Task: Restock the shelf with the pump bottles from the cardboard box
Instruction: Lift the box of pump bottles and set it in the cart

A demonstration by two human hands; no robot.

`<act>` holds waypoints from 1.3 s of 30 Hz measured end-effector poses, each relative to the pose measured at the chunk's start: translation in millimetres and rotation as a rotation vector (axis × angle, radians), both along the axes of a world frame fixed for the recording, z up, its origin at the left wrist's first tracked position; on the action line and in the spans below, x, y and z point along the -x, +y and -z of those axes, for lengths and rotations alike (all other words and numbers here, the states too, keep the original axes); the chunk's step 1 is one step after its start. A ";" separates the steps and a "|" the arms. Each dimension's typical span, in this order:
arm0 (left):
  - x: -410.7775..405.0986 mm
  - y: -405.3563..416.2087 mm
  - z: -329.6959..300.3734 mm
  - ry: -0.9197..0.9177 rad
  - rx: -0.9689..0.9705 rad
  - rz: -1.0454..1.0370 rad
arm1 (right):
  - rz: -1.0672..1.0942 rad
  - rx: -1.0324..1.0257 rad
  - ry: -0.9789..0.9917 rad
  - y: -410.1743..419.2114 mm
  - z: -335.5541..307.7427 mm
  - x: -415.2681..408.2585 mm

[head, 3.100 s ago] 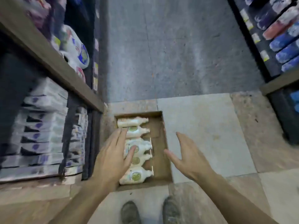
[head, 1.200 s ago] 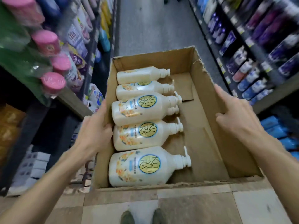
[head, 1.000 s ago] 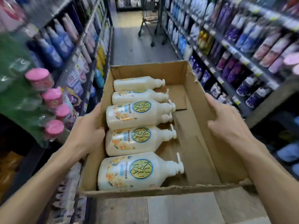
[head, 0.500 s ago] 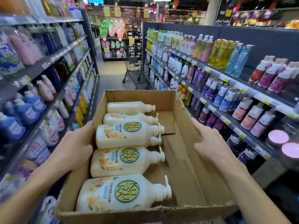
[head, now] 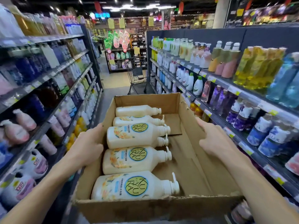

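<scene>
Cardboard box (head: 191, 160) now lifted off the floor to aisle height, left hand (head: 85, 146) and right hand (head: 213, 141) clamping its side walls, pump bottles (head: 134, 159) lying along its left wall, shelving unstarted.

Both your bare forearms reach forward from the lower corners of the view, elbows out of sight. Your left hand (head: 86, 147) is clamped on the left wall of the cardboard box (head: 155, 207), thumb along the top edge, fingers hidden outside it. Your right hand (head: 215, 141) presses the right wall, forefinger pointing forward along the rim, the other fingers curled beneath it.
</scene>
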State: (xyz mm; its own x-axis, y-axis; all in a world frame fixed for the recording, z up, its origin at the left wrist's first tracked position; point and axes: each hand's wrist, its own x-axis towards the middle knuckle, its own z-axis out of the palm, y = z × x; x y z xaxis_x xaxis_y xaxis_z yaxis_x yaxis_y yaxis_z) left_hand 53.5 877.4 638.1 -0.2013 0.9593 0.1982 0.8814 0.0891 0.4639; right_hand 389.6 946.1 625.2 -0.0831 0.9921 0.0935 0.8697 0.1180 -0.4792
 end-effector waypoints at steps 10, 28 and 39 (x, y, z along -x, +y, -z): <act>30.0 315.8 -3.3 -0.021 0.001 -0.068 | -0.032 -0.058 -0.069 336.4 -16.6 33.7; 137.5 918.7 -5.9 -0.033 0.017 -0.086 | -0.202 -0.171 -0.051 952.1 -22.5 140.3; 184.0 1254.9 -24.6 -0.022 0.025 -0.151 | -0.256 -0.158 -0.026 1311.8 -23.7 205.1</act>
